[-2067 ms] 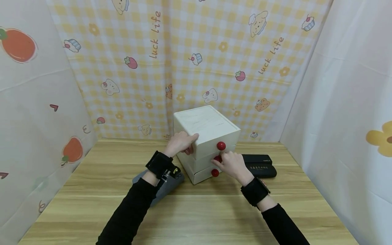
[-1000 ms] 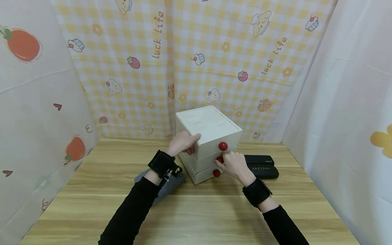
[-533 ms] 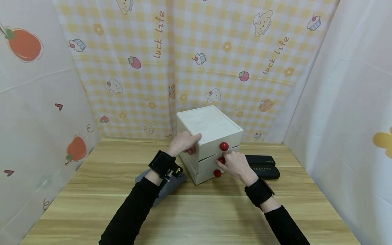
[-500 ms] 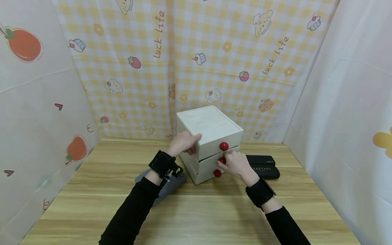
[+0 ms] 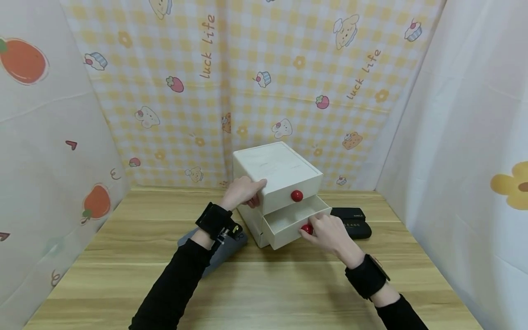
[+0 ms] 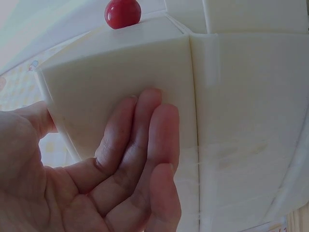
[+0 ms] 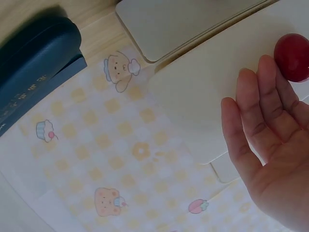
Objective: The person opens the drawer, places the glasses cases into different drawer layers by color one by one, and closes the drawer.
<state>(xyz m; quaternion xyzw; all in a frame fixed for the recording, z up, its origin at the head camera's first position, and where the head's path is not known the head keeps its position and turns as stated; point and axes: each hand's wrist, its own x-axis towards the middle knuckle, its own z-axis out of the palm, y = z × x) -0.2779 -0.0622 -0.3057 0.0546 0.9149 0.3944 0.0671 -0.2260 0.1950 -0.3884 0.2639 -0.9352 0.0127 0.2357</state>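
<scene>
A white drawer cabinet [image 5: 278, 165] stands on the wooden table, turned at an angle. Its middle drawer [image 5: 284, 236] is pulled partway out, and the visible inside is bare. My right hand [image 5: 330, 233] pinches that drawer's red knob [image 5: 306, 228]; the right wrist view shows fingertips against the knob [image 7: 292, 57]. My left hand [image 5: 242, 191] rests on the cabinet's left side, thumb at the top edge. In the left wrist view its loosely bent fingers [image 6: 163, 133] lie along the white side wall [image 6: 251, 121]. The lowest drawer's knob is hidden.
The top drawer, with its own red knob [image 5: 296, 195], is closed. Two dark cases [image 5: 358, 230] lie right of the cabinet, partly behind my right hand. A grey pouch [image 5: 224, 256] lies under my left wrist. A patterned curtain [image 5: 185, 114] hangs behind the table.
The middle drawer, closed at first, has slid out toward me and to the right, with my right hand on its knob. My left hand has stayed on the cabinet.
</scene>
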